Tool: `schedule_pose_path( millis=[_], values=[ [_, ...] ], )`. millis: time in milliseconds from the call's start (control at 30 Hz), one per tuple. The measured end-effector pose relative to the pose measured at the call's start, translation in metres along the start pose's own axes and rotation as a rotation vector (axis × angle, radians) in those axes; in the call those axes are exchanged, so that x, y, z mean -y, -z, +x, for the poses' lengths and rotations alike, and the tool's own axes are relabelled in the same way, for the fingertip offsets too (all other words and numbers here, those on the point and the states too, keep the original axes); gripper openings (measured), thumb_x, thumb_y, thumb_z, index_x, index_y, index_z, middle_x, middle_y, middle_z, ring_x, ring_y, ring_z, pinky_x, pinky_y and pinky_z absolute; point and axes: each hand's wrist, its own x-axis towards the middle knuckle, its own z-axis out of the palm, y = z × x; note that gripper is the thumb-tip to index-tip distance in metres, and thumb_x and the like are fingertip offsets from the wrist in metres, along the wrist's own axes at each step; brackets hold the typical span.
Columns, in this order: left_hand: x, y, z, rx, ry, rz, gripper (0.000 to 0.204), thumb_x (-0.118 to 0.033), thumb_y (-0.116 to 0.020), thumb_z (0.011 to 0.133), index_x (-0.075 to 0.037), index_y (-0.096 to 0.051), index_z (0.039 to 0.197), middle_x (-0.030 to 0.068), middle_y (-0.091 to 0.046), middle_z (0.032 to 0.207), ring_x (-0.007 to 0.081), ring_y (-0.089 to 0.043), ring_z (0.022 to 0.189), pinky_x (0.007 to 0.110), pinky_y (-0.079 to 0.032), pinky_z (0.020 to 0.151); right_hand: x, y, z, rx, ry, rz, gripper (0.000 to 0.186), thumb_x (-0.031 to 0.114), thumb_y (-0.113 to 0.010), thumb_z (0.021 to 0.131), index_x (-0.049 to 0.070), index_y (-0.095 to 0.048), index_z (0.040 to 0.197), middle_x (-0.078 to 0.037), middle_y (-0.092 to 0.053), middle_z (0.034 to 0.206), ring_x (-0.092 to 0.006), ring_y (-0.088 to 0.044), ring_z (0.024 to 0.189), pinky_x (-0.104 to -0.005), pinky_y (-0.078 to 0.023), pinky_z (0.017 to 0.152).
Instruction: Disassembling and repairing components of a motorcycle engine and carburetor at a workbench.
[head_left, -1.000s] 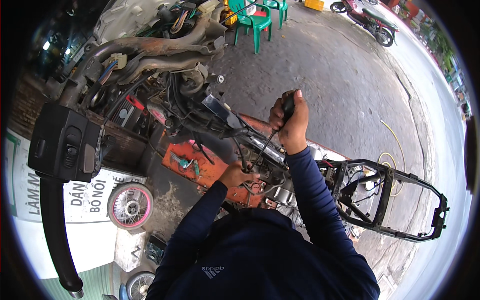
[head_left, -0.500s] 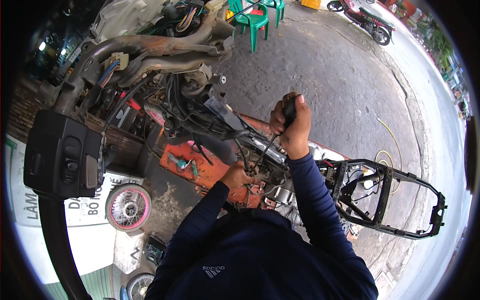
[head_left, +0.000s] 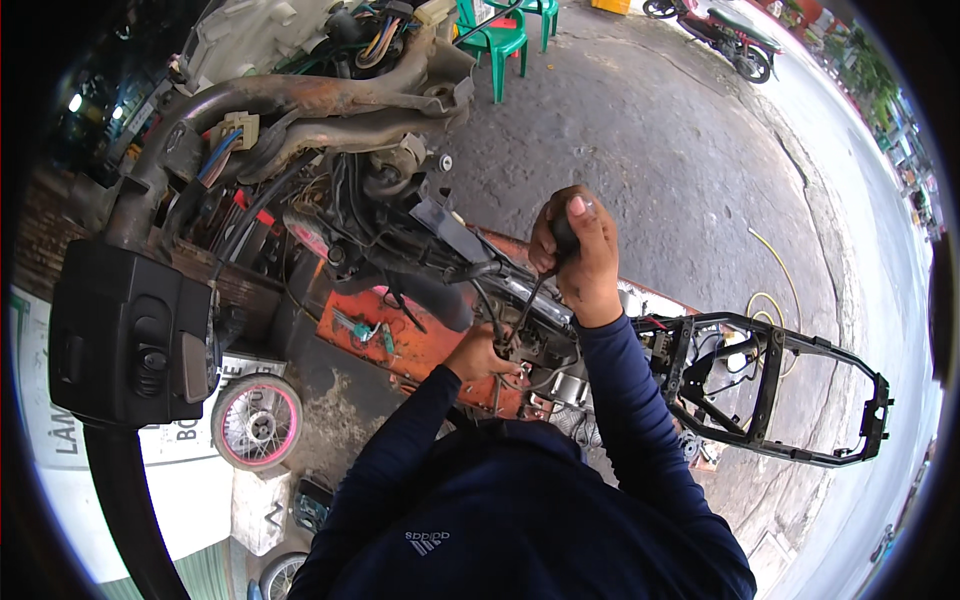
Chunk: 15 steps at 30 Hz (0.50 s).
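A stripped motorbike with a bare black frame [head_left: 768,390] stretches across in front of me. My right hand [head_left: 590,262] is closed around the dark handle of a screwdriver [head_left: 565,240]. Its thin shaft slants down and left toward the engine [head_left: 568,388]; the tip is hard to make out. Lower and to the left, my left hand [head_left: 478,354] is closed at the engine's left side, beside a black hose, its thumb pointing right. What its fingers grip is hidden.
An orange work stand [head_left: 385,335] lies under the bike, with small green parts on it. Rusty handlebar tubing [head_left: 300,95] and a black switch housing [head_left: 130,335] loom close at left. A pink-rimmed wheel [head_left: 257,423], a green chair [head_left: 495,50] and a yellow hose [head_left: 778,262] are around.
My right hand has tipped slightly left with the screwdriver, its handle leaning more. My left hand stays at the engine, its thumb shifted a little right. The whole view has moved slightly.
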Motion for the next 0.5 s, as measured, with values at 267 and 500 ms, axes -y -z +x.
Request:
schedule_pose_path(
  millis=[267, 500],
  values=[
    [0.004, -0.008, 0.003, -0.117, 0.012, -0.03, 0.034, -0.014, -0.085, 0.06, -0.003, -0.057, 0.076, 0.0098, -0.06, 0.071, 0.0231, -0.059, 0.068, 0.035, -0.048, 0.066, -0.001, -0.007, -0.009, -0.078, 0.068, -0.137, 0.029, 0.027, -0.057, 0.096, 0.002, -0.051, 0.083, -0.004, -0.049, 0.061, -0.0087, -0.043, 0.049, -0.0233, -0.034, 0.044],
    [0.006, -0.013, 0.008, -0.154, -0.009, 0.069, 0.04, -0.018, -0.088, 0.059, -0.003, -0.054, 0.073, 0.0094, -0.06, 0.069, 0.0233, -0.058, 0.064, 0.036, -0.047, 0.063, 0.004, 0.007, -0.011, 0.373, -0.073, 0.178, 0.024, 0.022, -0.059, 0.095, 0.002, -0.053, 0.085, -0.002, -0.049, 0.06, -0.0068, -0.042, 0.048, -0.0218, -0.033, 0.044]
  ],
)
